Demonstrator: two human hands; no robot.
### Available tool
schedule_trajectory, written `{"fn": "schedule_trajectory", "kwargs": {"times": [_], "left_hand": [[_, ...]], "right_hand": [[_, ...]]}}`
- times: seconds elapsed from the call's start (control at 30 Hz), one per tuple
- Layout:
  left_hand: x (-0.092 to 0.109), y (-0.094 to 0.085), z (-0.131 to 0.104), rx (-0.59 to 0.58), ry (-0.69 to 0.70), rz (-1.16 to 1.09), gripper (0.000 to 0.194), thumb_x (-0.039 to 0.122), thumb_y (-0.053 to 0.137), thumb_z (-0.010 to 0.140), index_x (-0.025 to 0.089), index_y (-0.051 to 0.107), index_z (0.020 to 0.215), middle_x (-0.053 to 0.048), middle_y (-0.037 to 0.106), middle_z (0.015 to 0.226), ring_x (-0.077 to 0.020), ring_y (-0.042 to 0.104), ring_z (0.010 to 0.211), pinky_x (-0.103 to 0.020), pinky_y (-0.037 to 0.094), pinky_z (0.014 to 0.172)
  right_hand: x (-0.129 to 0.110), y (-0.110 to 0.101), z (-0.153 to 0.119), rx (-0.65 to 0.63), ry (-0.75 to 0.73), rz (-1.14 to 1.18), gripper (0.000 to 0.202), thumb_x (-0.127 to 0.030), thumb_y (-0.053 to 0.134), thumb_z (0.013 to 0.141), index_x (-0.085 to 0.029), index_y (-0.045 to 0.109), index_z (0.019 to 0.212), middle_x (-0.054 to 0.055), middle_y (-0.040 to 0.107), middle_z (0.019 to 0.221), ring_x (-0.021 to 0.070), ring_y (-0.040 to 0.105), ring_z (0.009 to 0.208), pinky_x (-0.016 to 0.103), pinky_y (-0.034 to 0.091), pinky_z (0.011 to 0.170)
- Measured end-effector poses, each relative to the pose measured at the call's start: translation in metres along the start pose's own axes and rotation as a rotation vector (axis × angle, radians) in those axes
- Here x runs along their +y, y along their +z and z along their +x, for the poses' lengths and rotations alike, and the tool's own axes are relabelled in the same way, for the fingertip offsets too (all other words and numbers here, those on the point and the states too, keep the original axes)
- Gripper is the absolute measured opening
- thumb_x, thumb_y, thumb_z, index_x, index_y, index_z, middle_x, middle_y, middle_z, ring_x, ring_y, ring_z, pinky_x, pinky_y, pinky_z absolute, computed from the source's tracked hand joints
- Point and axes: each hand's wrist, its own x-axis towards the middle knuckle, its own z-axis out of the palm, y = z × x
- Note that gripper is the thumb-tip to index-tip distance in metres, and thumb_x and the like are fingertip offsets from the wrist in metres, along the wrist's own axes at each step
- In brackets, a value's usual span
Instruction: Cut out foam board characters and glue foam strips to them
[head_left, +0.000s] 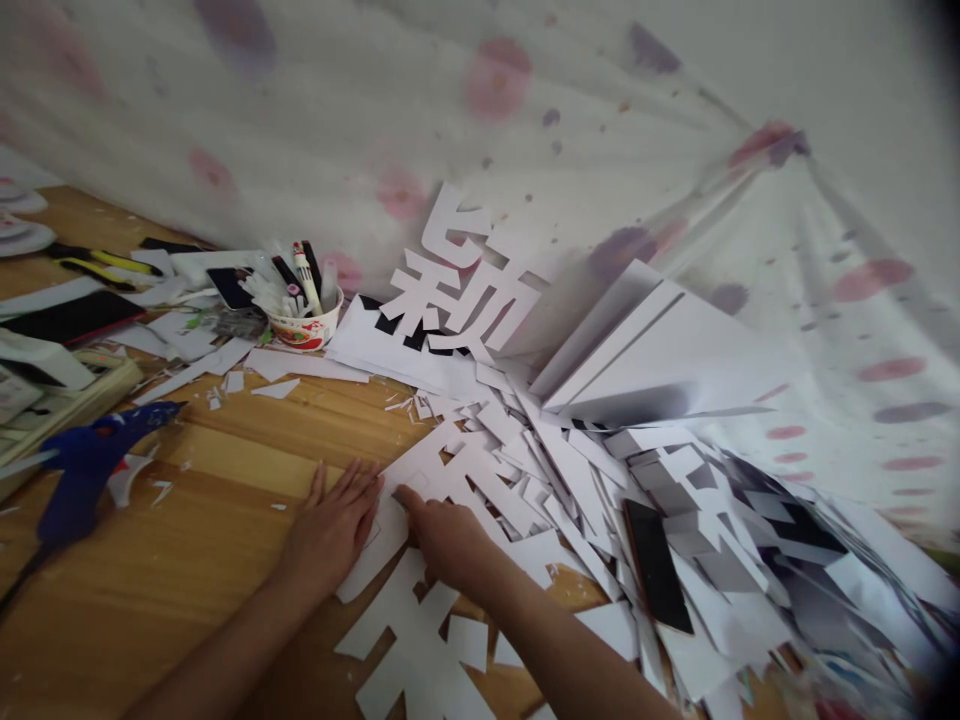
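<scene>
My left hand (341,520) lies flat, fingers stretched out, along the left edge of a white paper sheet (431,465) with cut-out gaps and faint outlines drawn on it. Close beside it, my right hand (446,535) rests on the same sheet with its index finger extended and the other fingers curled under. Whatever those curled fingers may hold is hidden. Below the hands is another white cut-out paper shape (416,650) on the wooden table (217,560). A large white cut-out character (465,280) leans against the patterned cloth behind.
A blue glue gun (82,470) lies at left, near yellow-handled pliers (105,265). A paper cup (304,325) holds pens and white sticks. Paper scraps (525,460) pile up at right, with a dark phone-like slab (656,565) on them. Folded white board (637,350) stands behind.
</scene>
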Motion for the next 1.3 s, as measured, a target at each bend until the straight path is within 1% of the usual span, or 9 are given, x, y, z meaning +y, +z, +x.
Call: {"fn": "schedule_trajectory", "kwargs": {"times": [0.13, 0.4, 0.53, 0.67, 0.8, 0.93, 1.07, 1.17, 1.3], "left_hand": [[-0.001, 0.001, -0.001, -0.011, 0.000, -0.005, 0.038, 0.031, 0.035, 0.089, 0.022, 0.051, 0.123, -0.004, 0.049, 0.132, -0.0258, 0.041, 0.125, -0.058, 0.020, 0.104], [0.000, 0.000, -0.002, -0.034, -0.010, -0.005, 0.039, 0.030, 0.035, 0.089, 0.021, 0.050, 0.124, -0.005, 0.047, 0.134, -0.0258, 0.039, 0.126, -0.056, 0.024, 0.103], [0.000, -0.001, -0.001, -0.039, -0.010, 0.008, 0.039, 0.030, 0.035, 0.089, 0.020, 0.050, 0.124, -0.004, 0.047, 0.133, -0.0257, 0.039, 0.126, -0.057, 0.025, 0.103], [0.001, -0.001, 0.000, -0.043, -0.013, 0.014, 0.039, 0.029, 0.035, 0.088, 0.020, 0.052, 0.122, -0.004, 0.048, 0.132, -0.0259, 0.039, 0.126, -0.057, 0.025, 0.103], [0.002, -0.001, 0.000, -0.055, -0.024, 0.000, 0.039, 0.029, 0.034, 0.088, 0.022, 0.051, 0.123, -0.005, 0.049, 0.132, -0.0257, 0.039, 0.126, -0.057, 0.023, 0.103], [0.003, -0.003, 0.000, -0.070, -0.040, -0.016, 0.040, 0.028, 0.035, 0.087, 0.023, 0.050, 0.124, -0.005, 0.049, 0.132, -0.0253, 0.038, 0.127, -0.057, 0.021, 0.105], [0.004, -0.004, -0.001, -0.038, -0.050, -0.030, 0.040, 0.027, 0.036, 0.087, 0.025, 0.050, 0.124, -0.005, 0.049, 0.132, -0.0252, 0.038, 0.127, -0.059, 0.014, 0.106], [0.005, -0.005, -0.002, -0.017, -0.060, -0.028, 0.039, 0.028, 0.035, 0.088, 0.028, 0.052, 0.123, -0.004, 0.050, 0.132, -0.0251, 0.039, 0.126, -0.060, 0.011, 0.106], [0.007, -0.005, -0.002, -0.038, -0.092, -0.013, 0.039, 0.025, 0.035, 0.087, 0.029, 0.052, 0.123, -0.003, 0.048, 0.133, -0.0250, 0.037, 0.127, -0.060, 0.013, 0.105]], "right_hand": [[-0.002, 0.006, 0.001, 0.063, 0.032, 0.027, 0.048, -0.022, 0.027, 0.091, -0.021, 0.020, 0.138, 0.008, 0.066, 0.095, 0.0223, 0.066, 0.078, 0.029, 0.046, 0.060], [-0.007, 0.000, 0.005, 0.004, 0.017, -0.023, 0.060, -0.012, 0.037, 0.082, -0.018, 0.020, 0.139, 0.010, 0.066, 0.092, 0.0227, 0.065, 0.076, 0.029, 0.047, 0.060], [-0.010, 0.002, 0.007, 0.005, 0.042, -0.052, 0.061, -0.012, 0.038, 0.081, -0.016, 0.020, 0.139, 0.012, 0.065, 0.091, 0.0236, 0.066, 0.075, 0.030, 0.047, 0.059], [-0.014, -0.003, 0.008, -0.017, 0.055, -0.071, 0.060, -0.012, 0.038, 0.082, -0.016, 0.022, 0.139, 0.013, 0.065, 0.091, 0.0231, 0.066, 0.075, 0.030, 0.048, 0.061], [-0.017, -0.011, 0.011, -0.053, 0.024, -0.081, 0.057, -0.012, 0.038, 0.082, -0.011, 0.024, 0.138, 0.014, 0.065, 0.093, 0.0238, 0.066, 0.078, 0.032, 0.050, 0.062], [-0.019, -0.017, 0.014, -0.096, -0.002, -0.102, 0.060, -0.014, 0.044, 0.081, -0.010, 0.024, 0.137, 0.015, 0.065, 0.093, 0.0241, 0.066, 0.081, 0.032, 0.051, 0.065], [-0.022, -0.022, 0.015, -0.118, -0.011, -0.116, 0.061, -0.014, 0.045, 0.080, -0.007, 0.025, 0.137, 0.016, 0.066, 0.092, 0.0249, 0.066, 0.082, 0.033, 0.052, 0.065], [-0.024, -0.027, 0.013, -0.131, -0.012, -0.128, 0.062, -0.011, 0.045, 0.078, -0.007, 0.026, 0.137, 0.016, 0.066, 0.094, 0.0251, 0.066, 0.082, 0.034, 0.053, 0.065], [-0.026, -0.031, 0.010, -0.164, 0.014, -0.127, 0.061, -0.011, 0.044, 0.078, -0.009, 0.027, 0.137, 0.016, 0.066, 0.096, 0.0257, 0.066, 0.084, 0.035, 0.053, 0.066]]}}
